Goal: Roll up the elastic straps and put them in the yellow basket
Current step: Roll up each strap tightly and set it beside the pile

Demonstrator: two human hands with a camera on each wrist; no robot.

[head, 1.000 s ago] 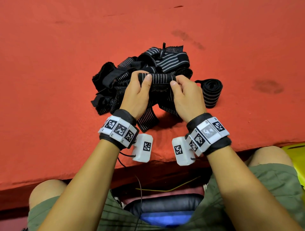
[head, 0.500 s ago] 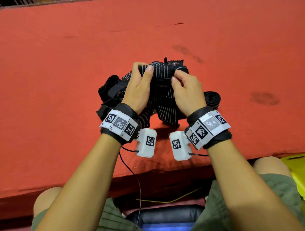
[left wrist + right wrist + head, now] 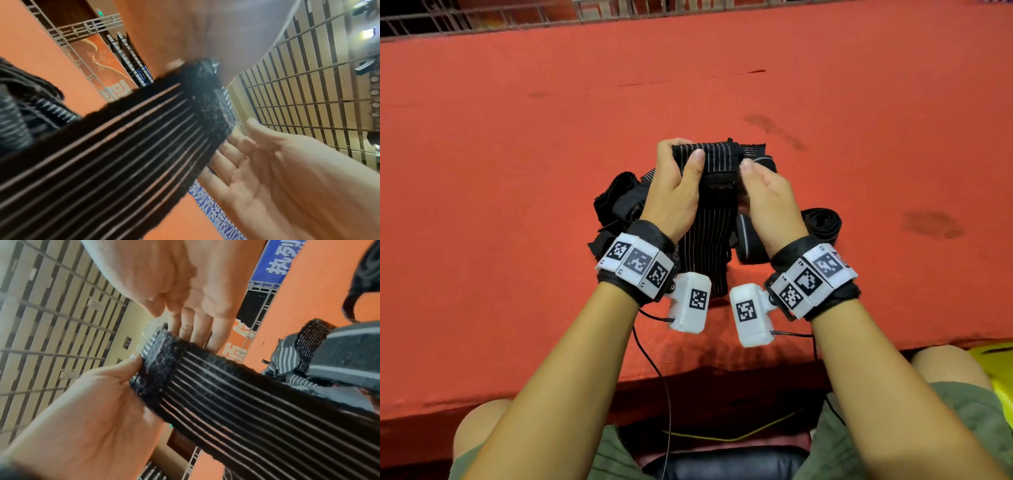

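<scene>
On the left of the red table [image 3: 517, 171], the tangled heap of loose elastic straps [image 3: 616, 198] lies behind the wrists. The left hand [image 3: 674, 192] pinches the folded top of a black striped strap [image 3: 709, 219], thumb in front and fingers behind. The right hand [image 3: 767, 202] holds the same fold, fingers curled; its tail hangs down to the table. Further right lies a finished roll [image 3: 822, 222], and the yellow basket [image 3: 996, 370] peeks in at the edge. With so small a start, the springy elastic could uncoil or wind crooked if either pinch eases, and the tail may snag the heap.
</scene>
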